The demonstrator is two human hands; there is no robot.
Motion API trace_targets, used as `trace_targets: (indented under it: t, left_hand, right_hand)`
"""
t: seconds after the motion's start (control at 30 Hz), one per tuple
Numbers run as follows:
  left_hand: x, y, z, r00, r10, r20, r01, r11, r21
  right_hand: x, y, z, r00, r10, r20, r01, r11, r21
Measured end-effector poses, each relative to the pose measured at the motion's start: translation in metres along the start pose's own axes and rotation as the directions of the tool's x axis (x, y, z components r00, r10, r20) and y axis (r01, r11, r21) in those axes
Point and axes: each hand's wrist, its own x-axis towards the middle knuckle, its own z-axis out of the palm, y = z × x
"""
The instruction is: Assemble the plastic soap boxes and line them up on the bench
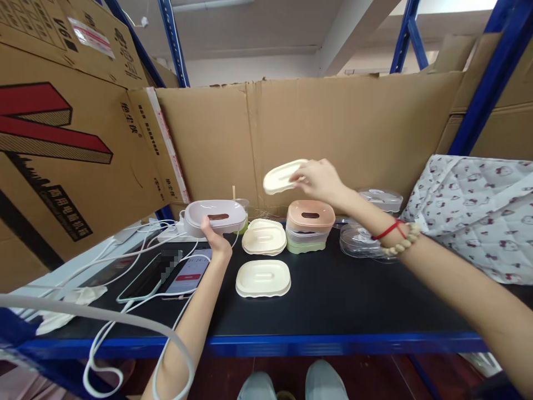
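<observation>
My left hand grips a pale lilac oval cover with a slot in its top, holding it above the left part of the table. Raised over the table's middle, my right hand pinches a cream oval tray by its right end, tilted. Below it lies a stack of similar cream trays, and a single cream tray rests nearer the front. Right of these stands a stack of slotted covers, with a peach cover on top and a green one at the bottom.
Two phones and white cables occupy the left side. Clear round containers sit at the right, by a patterned white cloth. Cardboard walls the back; a blue beam edges the front.
</observation>
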Motion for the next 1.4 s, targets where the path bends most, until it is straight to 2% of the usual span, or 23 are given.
trace_targets:
  t: [0.1,0.2,0.3,0.43,0.53,0.63,0.73,0.8,0.87,0.93,0.97,1.0,1.03,1.1,1.17,1.2,1.23,1.27,1.4]
  left_hand:
    - [0.002,-0.001,-0.002,0.999,0.05,-0.02,-0.05,0.999,-0.015]
    - [0.003,-0.001,-0.003,0.997,0.07,0.039,-0.07,0.998,-0.006]
    - [0.0,-0.002,-0.003,0.992,0.047,0.117,-0.047,0.999,-0.006]
    - [-0.007,-0.002,-0.003,0.981,0.038,0.19,-0.041,0.999,0.015]
    - [-0.011,-0.001,-0.006,0.975,0.022,0.223,-0.049,0.992,0.115]
    - [-0.015,-0.001,-0.007,0.964,0.011,0.265,-0.058,0.984,0.17]
    - [-0.022,-0.004,-0.007,0.937,-0.053,0.344,0.013,0.993,0.118]
    - [-0.028,-0.009,-0.008,0.903,-0.112,0.415,0.074,0.992,0.106]
    - [-0.033,-0.013,-0.01,0.868,-0.164,0.469,0.102,0.983,0.155]
    - [-0.035,-0.015,-0.013,0.828,-0.191,0.526,0.069,0.968,0.243]
    - [-0.035,-0.014,-0.014,0.794,-0.194,0.576,0.027,0.958,0.286]
    - [-0.035,-0.013,-0.015,0.744,-0.191,0.641,-0.035,0.946,0.322]
    - [-0.034,-0.011,-0.016,0.674,-0.185,0.716,-0.114,0.931,0.348]
    - [-0.032,-0.007,-0.016,0.508,-0.169,0.844,-0.288,0.891,0.352]
    - [-0.03,-0.004,-0.016,0.369,-0.154,0.916,-0.422,0.851,0.313]
    - [-0.029,-0.005,-0.016,0.323,-0.146,0.935,-0.467,0.835,0.292]
    - [-0.028,-0.005,-0.016,0.295,-0.138,0.945,-0.498,0.822,0.275]
    - [-0.028,-0.007,-0.016,0.285,-0.131,0.95,-0.52,0.811,0.268]
    - [-0.027,-0.012,-0.017,0.313,-0.118,0.942,-0.59,0.753,0.29]
  right_hand:
    - [-0.007,-0.048,0.022,0.981,-0.159,0.11,0.155,0.987,0.043]
    - [-0.015,-0.08,0.044,0.937,-0.204,0.284,0.197,0.979,0.053]
    - [-0.02,-0.097,0.055,0.882,-0.167,0.441,0.159,0.986,0.054]
    - [-0.024,-0.105,0.058,0.854,-0.099,0.511,0.106,0.994,0.016]
    - [-0.03,-0.105,0.058,0.891,-0.035,0.452,0.046,0.999,-0.014]
    - [-0.04,-0.104,0.055,0.97,0.046,0.239,-0.066,0.995,0.075]
    - [-0.047,-0.103,0.051,0.999,-0.009,0.04,0.0,0.978,0.207]
    - [-0.048,-0.101,0.049,0.998,-0.068,-0.009,0.069,0.968,0.241]
    - [-0.046,-0.098,0.047,0.995,-0.099,0.012,0.092,0.957,0.275]
    - [-0.046,-0.093,0.045,0.993,-0.104,0.057,0.083,0.952,0.293]
    - [-0.047,-0.09,0.043,0.993,-0.095,0.07,0.071,0.955,0.287]
    - [-0.05,-0.085,0.041,0.995,-0.077,0.069,0.055,0.961,0.272]
    - [-0.055,-0.08,0.038,0.997,-0.054,0.055,0.038,0.967,0.254]
    - [-0.072,-0.067,0.03,1.0,-0.006,0.025,0.0,0.973,0.229]
    - [-0.096,-0.053,0.021,0.997,0.064,0.044,-0.072,0.973,0.22]
    - [-0.108,-0.045,0.016,0.99,0.114,0.085,-0.129,0.969,0.209]
    - [-0.121,-0.039,0.012,0.977,0.162,0.138,-0.187,0.964,0.191]
    - [-0.133,-0.033,0.009,0.961,0.181,0.207,-0.218,0.961,0.173]
    - [-0.163,-0.018,0.007,0.854,0.183,0.487,-0.281,0.95,0.134]
